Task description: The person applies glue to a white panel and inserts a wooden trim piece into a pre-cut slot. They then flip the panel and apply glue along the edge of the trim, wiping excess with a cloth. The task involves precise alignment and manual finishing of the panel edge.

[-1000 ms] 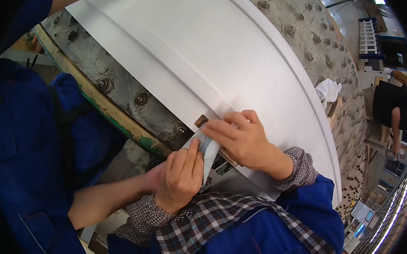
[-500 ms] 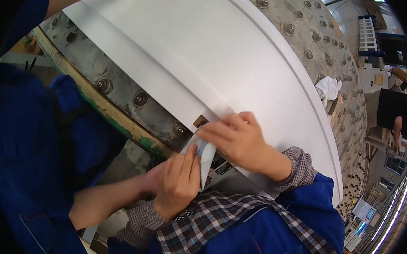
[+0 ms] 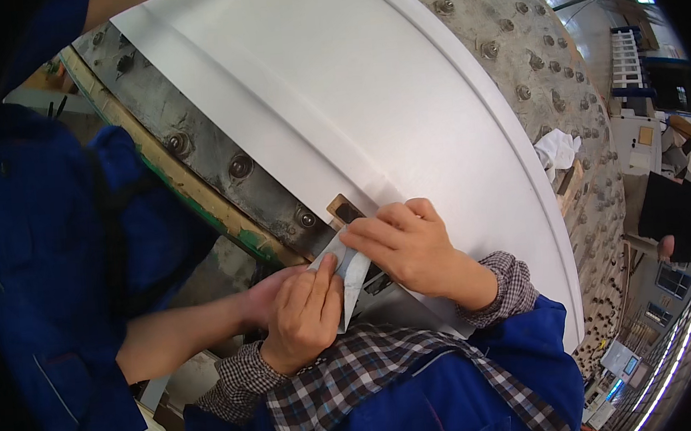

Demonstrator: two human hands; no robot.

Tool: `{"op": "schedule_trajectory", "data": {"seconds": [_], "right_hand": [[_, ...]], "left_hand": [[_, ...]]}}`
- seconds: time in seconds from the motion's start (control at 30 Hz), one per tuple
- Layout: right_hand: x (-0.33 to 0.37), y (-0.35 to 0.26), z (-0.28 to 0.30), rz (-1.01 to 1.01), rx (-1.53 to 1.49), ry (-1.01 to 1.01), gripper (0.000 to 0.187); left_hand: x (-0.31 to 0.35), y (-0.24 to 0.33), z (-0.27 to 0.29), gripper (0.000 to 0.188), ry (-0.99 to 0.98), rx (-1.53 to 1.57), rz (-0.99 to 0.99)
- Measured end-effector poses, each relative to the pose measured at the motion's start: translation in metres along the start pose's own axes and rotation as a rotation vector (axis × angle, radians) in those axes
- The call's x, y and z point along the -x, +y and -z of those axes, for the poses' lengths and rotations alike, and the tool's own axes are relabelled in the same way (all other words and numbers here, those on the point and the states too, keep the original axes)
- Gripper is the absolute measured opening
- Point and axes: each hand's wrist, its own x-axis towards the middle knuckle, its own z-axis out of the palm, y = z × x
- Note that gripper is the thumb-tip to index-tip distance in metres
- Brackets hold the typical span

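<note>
A pale grey-blue folded sheet, whose material I cannot make out, lies at the near end of a large white panel. My left hand grips its left side, fingers stretched together along it and thumb hidden. Curled over the sheet's upper end is my right hand, fingertips pressed against it. Just beyond those fingertips the panel has a small rectangular cutout. A dark slotted part shows between the sheet and my right wrist.
A co-worker in blue stands at the left, one forearm reaching beside my left hand. The panel rests on a table with ball rollers. A white cloth lies at the right. Another person in black is farther off.
My right hand has moved slightly down, uncovering more of the cutout, and its fingers are no longer blurred. My left hand stays on the sheet. The distant person in black has shifted posture.
</note>
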Motion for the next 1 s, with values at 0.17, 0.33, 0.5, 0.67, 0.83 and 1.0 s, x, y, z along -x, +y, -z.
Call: {"op": "schedule_trajectory", "data": {"seconds": [0.17,0.33,0.5,0.67,0.83,1.0], "right_hand": [[0.004,0.003,-0.006,-0.021,0.028,0.037,0.043],[-0.008,0.004,-0.01,0.037,0.022,-0.007,0.038],[-0.004,0.006,-0.005,-0.036,0.004,0.033,0.034],[-0.004,-0.007,-0.01,0.122,0.016,-0.003,0.03],[0.003,-0.008,0.011,0.025,-0.13,-0.019,0.034],[0.031,-0.011,0.029,-0.135,-0.246,0.027,0.034]], "left_hand": [[-0.005,-0.004,-0.005,0.015,0.014,-0.001,-0.015],[0.01,-0.017,-0.015,0.021,0.032,0.042,0.02],[0.021,-0.025,-0.013,0.067,-0.26,0.055,-0.053],[0.022,-0.017,-0.004,0.033,-0.068,0.197,0.028],[0.021,-0.016,0.007,0.024,0.088,0.394,0.157],[0.022,-0.007,-0.011,0.051,0.33,0.473,0.318]]}}
